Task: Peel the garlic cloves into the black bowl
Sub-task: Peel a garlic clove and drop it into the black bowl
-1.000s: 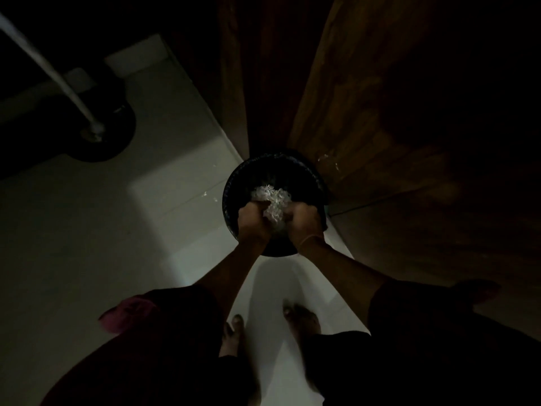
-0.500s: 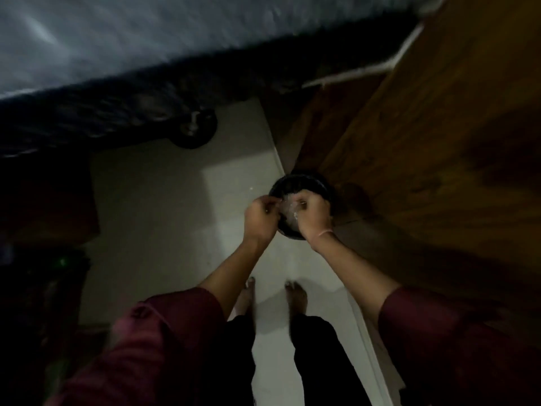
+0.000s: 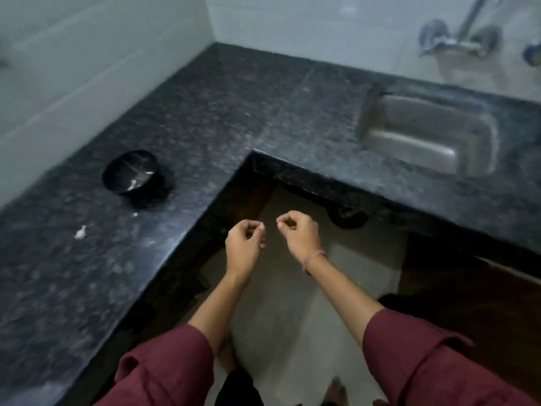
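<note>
Head camera was pretty smeary here, so small stuff was hard to read. Both hands hung over the floor [image 3: 292,312] in the inside corner of the counter [image 3: 205,118], close together but not touching. The left hand [image 3: 244,244] and right hand [image 3: 300,237] each had fingers curled in with the thumb up against the forefinger. Whether they pinched some tiny scrap or nothing at all couldn't be told from the blur. A thin band [image 3: 314,259] sat on the right wrist, and the dark red sleeves [image 3: 164,373] ran off the bottom edge, same as the feet.

The black bowl [image 3: 123,168] stood on the left run of the counter, near the wall and well apart from both hands. It had a few white bits [image 3: 137,180] in it, but cloves or just skins, no way to say. A white scrap [image 3: 81,232] lay on the counter near the bowl. The steel sink [image 3: 424,133] was set into the far right run, with a blurred tap [image 3: 468,24] above it, cut off at the top. Something dark and round [image 3: 349,216] sat under the counter edge, too murky to make out.
</note>
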